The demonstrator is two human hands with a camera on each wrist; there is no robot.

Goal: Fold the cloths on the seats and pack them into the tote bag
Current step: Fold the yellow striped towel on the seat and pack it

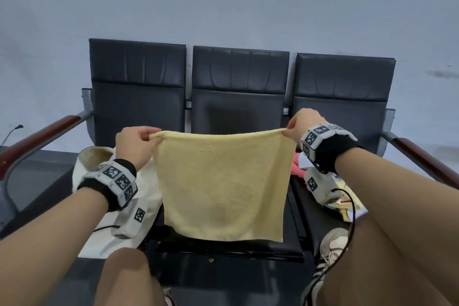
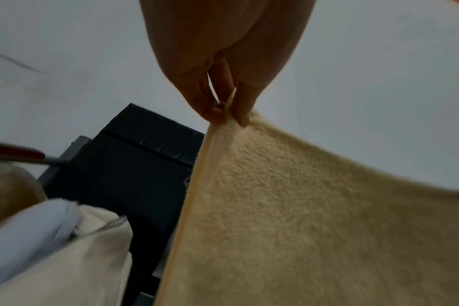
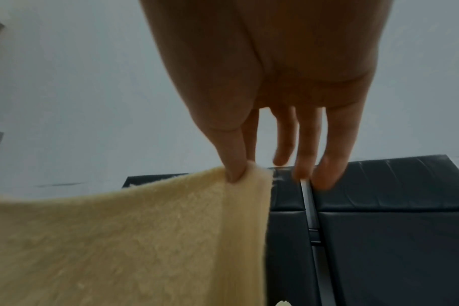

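Yellow cloth [image 1: 223,186], its top corners pinched by left hand [image 1: 134,144] and right hand [image 1: 304,125] fingers, hides the middle seat [image 1: 236,248]; tote bag [image 1: 149,189] half-covered; grey wall [image 1: 223,0] behind

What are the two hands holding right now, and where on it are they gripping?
A yellow cloth: the left hand pinches its top left corner, the right hand its top right corner, so it hangs spread between them.

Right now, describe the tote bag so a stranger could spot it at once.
Find the row of three black seats. The tote bag lies slumped on the left seat, beside the yellow cloth held up over the middle seat. It is the only cream canvas thing there, mouth open.
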